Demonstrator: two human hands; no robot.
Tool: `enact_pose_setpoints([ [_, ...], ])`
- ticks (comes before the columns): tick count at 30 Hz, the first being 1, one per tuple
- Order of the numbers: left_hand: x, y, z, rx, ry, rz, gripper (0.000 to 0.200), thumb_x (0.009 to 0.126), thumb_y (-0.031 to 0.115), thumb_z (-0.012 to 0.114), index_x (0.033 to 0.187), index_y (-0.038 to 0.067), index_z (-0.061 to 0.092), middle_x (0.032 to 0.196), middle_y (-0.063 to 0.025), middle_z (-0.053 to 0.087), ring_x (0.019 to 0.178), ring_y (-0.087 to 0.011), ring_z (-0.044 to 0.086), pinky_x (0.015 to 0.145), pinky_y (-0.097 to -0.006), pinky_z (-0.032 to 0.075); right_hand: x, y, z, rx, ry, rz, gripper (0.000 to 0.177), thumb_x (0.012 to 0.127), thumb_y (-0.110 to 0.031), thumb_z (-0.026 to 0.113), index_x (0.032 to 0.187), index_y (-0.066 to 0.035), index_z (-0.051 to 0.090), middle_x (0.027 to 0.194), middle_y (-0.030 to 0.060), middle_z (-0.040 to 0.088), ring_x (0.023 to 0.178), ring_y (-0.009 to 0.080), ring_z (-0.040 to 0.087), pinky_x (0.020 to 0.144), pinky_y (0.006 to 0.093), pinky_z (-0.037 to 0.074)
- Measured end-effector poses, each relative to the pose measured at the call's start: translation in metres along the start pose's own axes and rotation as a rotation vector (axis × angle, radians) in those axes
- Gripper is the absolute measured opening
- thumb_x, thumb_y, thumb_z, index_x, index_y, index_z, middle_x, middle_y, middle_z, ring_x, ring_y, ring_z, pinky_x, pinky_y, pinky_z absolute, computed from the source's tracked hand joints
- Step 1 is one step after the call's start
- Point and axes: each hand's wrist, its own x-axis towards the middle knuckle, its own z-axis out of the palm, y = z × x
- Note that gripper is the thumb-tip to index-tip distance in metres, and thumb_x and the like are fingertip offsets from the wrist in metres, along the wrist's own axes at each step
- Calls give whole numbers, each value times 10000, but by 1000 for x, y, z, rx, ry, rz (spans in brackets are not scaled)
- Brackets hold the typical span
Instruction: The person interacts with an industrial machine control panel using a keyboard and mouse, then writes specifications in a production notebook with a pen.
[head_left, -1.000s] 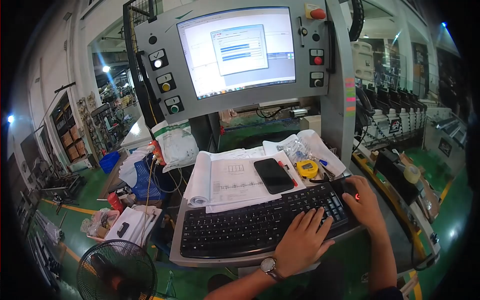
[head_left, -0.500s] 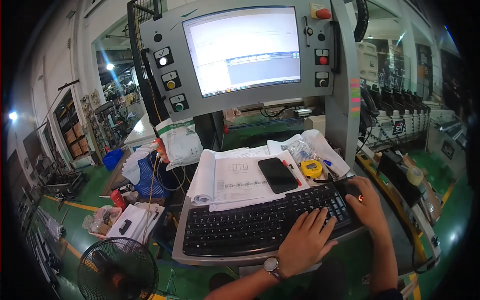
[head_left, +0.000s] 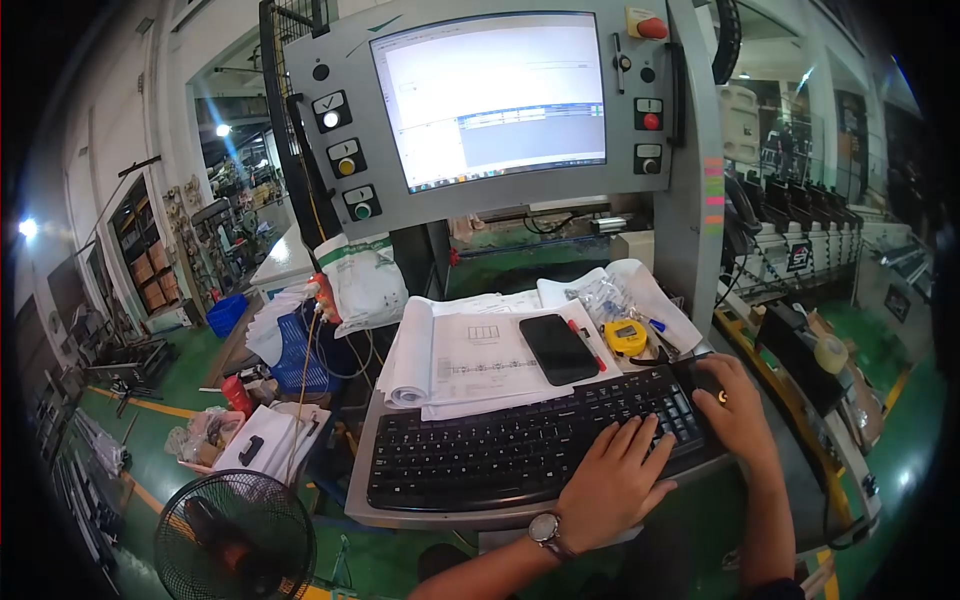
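A black keyboard (head_left: 470, 455) lies on a grey shelf below a lit screen (head_left: 500, 100). My left hand (head_left: 615, 480), with a watch on the wrist, rests on the right part of the keyboard, fingers spread and nothing in them. Over a dark mouse (head_left: 705, 378) at the keyboard's right end, my right hand (head_left: 738, 410) is curled, partly covering it. Behind the keyboard are paper drawings (head_left: 470, 365) with a rolled left edge. On them sit a black phone (head_left: 558, 349) and a red pen (head_left: 586, 345), with a yellow tape measure (head_left: 625, 338) to the right.
Buttons flank the screen on a grey panel (head_left: 400, 215). A white bag (head_left: 362, 283) hangs at its lower left. A black fan (head_left: 235, 540) stands at the lower left, near a pink basket (head_left: 200, 467) and a blue crate (head_left: 305, 360). Machinery stands at the right.
The camera view has shifted very slightly. Both hands keep the same places on the keyboard and mouse.
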Motion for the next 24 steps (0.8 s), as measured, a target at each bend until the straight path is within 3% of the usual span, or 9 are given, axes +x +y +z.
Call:
enact_pose_setpoints([
  [13, -1, -1, 2, -4, -3, -2, 610, 1001, 457, 715, 1435, 37, 631, 1492, -236, 597, 1362, -376, 584, 1176, -495, 456, -1, 1, 0, -11, -7, 7, 400, 951, -169, 726, 1319, -25, 668, 1407, 195, 622, 1296, 412, 636, 1083, 443, 505],
  [24, -1, -1, 1, -12, -4, 5, 616, 1001, 454, 717, 1437, 28, 626, 1489, -247, 593, 1370, -383, 581, 1180, -504, 450, 0, 8, 2, -37, -27, 10, 526, 962, -198, 727, 1441, -34, 583, 1454, 214, 587, 1326, 423, 606, 1117, 454, 478],
])
